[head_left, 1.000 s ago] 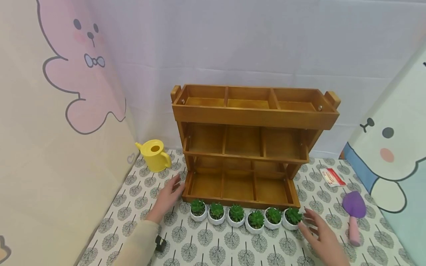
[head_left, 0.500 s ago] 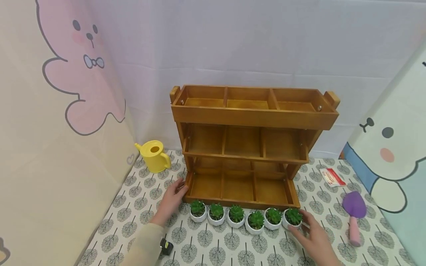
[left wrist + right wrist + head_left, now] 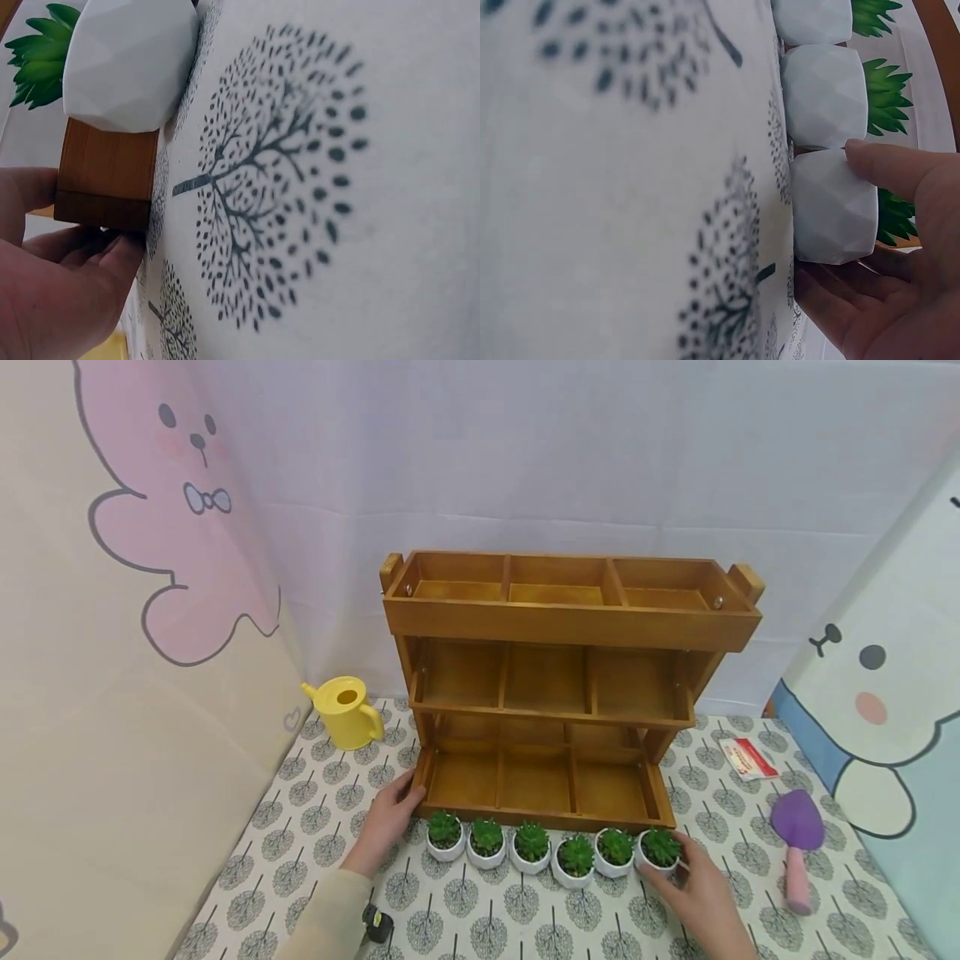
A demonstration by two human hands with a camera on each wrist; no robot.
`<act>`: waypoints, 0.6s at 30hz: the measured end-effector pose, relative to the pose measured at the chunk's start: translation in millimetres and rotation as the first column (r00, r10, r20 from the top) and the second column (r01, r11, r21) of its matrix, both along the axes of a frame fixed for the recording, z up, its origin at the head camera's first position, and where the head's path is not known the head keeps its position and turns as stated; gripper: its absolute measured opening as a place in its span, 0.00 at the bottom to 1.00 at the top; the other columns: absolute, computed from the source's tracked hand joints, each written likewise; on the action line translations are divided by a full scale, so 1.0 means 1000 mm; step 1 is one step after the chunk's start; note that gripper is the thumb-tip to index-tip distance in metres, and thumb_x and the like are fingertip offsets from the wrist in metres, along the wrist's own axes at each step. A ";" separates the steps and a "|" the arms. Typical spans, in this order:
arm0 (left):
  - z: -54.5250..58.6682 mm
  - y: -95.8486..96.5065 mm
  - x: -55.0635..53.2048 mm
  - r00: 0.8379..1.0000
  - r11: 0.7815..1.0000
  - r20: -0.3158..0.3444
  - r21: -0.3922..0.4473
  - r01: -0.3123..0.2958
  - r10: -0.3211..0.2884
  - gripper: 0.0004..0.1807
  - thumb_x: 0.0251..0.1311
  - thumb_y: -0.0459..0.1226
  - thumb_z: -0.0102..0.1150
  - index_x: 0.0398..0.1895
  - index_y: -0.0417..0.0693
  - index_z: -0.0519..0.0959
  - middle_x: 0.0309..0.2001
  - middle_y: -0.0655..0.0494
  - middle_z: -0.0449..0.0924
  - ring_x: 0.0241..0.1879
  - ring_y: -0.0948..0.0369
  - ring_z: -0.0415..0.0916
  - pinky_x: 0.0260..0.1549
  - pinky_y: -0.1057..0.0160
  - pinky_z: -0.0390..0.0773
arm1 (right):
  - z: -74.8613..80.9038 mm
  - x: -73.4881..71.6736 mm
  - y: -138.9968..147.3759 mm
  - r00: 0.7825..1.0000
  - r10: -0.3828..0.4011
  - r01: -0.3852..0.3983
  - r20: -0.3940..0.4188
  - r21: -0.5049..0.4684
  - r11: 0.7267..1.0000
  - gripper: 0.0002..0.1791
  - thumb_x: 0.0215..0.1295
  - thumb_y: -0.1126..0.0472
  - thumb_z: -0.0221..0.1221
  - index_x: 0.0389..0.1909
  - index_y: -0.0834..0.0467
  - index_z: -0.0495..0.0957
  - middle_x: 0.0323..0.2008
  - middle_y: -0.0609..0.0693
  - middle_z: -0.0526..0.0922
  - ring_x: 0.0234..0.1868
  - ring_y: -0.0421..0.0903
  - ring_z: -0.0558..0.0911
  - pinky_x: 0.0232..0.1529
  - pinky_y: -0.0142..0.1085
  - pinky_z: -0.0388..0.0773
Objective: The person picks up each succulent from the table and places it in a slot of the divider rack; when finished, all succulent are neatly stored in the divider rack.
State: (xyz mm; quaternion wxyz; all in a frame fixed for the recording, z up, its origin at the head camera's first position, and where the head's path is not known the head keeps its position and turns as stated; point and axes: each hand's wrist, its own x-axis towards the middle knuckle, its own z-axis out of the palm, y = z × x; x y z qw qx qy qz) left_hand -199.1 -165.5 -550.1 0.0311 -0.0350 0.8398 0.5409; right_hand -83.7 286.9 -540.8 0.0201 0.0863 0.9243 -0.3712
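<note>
My left hand (image 3: 390, 814) grips the lower left side of a brown wooden plant rack (image 3: 573, 625), thumb over the edge and fingers against the outer side. The same wooden corner (image 3: 105, 176) shows up close in the left wrist view. At the right end of a row of white faceted pots, my right hand (image 3: 693, 881) holds the last potted succulent (image 3: 660, 850). Its thumb lies on the front of that white pot (image 3: 834, 206), the fingers curling behind it. The pot stands upright on the cloth, close beside its neighbour (image 3: 615, 852).
Several more potted succulents (image 3: 532, 846) line the rack's front edge. A yellow watering can (image 3: 347, 712) stands back left. On the right lie a purple trowel (image 3: 797, 822) with a pink handle and a red-and-white packet (image 3: 748, 758). Printed curtains rise behind and at both sides.
The left hand has moved in from beside the rack and taken hold of its lower left side. The right hand has moved left and closed round the rightmost pot.
</note>
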 end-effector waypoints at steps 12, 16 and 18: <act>-0.006 -0.006 0.003 0.999 0.997 0.014 0.071 0.037 -0.038 0.31 0.79 0.43 0.55 0.79 0.41 0.64 0.75 0.39 0.66 0.74 0.43 0.64 0.74 0.45 0.62 | 0.002 0.000 -0.002 0.998 -0.052 0.052 0.026 0.006 0.999 0.57 0.60 0.36 0.73 0.74 0.73 0.62 0.65 0.78 0.72 0.62 0.70 0.78 0.56 0.53 0.84; -0.008 -0.006 0.003 0.999 0.995 0.029 0.087 0.038 -0.040 0.32 0.79 0.44 0.55 0.80 0.44 0.64 0.76 0.41 0.65 0.75 0.43 0.63 0.74 0.45 0.61 | 0.002 -0.001 -0.003 0.997 -0.074 0.074 0.034 0.011 0.997 0.58 0.58 0.35 0.74 0.73 0.73 0.64 0.63 0.77 0.73 0.59 0.68 0.81 0.53 0.51 0.86; -0.009 -0.007 0.003 0.999 0.996 0.031 0.084 0.037 -0.039 0.32 0.79 0.44 0.56 0.80 0.44 0.64 0.76 0.40 0.65 0.75 0.43 0.62 0.74 0.44 0.61 | 0.001 -0.001 -0.002 0.996 -0.079 0.079 0.033 0.014 0.997 0.58 0.57 0.35 0.74 0.73 0.74 0.64 0.63 0.77 0.74 0.57 0.68 0.83 0.52 0.50 0.86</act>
